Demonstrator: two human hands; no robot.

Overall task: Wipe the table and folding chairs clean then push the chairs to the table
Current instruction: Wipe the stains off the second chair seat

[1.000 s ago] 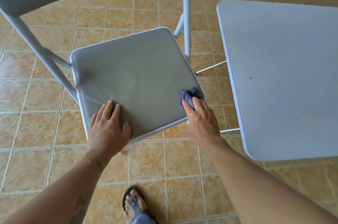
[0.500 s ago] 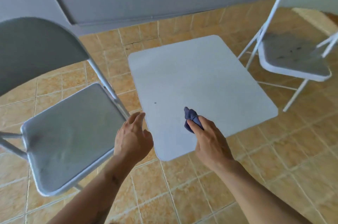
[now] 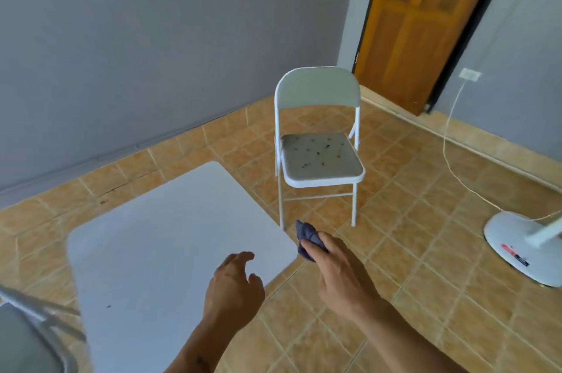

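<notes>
Tiled floor point(image 3: 425, 251), grey walls. The view has turned from the near chair point(image 3: 27, 339) past the bench point(image 3: 158, 245) to the spotty chair point(image 3: 319, 156), likely next. Right grip point(image 3: 340, 275) closed around cloth point(image 3: 307, 237); left grip point(image 3: 234, 284) loose, empty.

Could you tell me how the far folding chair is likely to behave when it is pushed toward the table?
The folding chair looks light, with its thin tube frame, so it should slide readily on the smooth tiled floor. Pushed high on the backrest, it may tip rather than slide.

Bench point(image 3: 158, 238), lower left of frame: white top, one dark speck. Tiled floor point(image 3: 425, 251) carries chair point(image 3: 319, 156), centre, and fan base point(image 3: 523, 248), right.
</notes>
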